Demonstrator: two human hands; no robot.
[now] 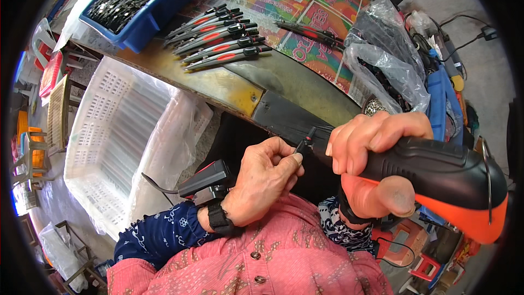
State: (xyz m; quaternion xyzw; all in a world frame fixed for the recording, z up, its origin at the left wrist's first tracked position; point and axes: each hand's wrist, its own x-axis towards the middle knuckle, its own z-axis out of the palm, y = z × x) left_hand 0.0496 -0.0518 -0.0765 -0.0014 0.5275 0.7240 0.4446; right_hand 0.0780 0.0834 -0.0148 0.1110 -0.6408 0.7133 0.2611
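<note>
My right hand (376, 153) is wrapped round the black and orange body of what looks like an electric screwdriver (453, 172), with the thumb along its near side. The tool's nose points left, toward a small dark part with a red spot (307, 142). That part is pinched between the thumb and fingers of my left hand (267, 177), close to the bench edge. My fingers hide most of it, so its full shape does not show. Whether the tool's tip touches it, I cannot tell.
Several slim grey, black and red hand tools (221, 38) lie in a row on the bench. More fill a blue bin (147, 27) at far left. Dark pieces (311, 33) rest on printed cardboard, beside a clear plastic bag (382, 49). A white basket (103, 131) stands left.
</note>
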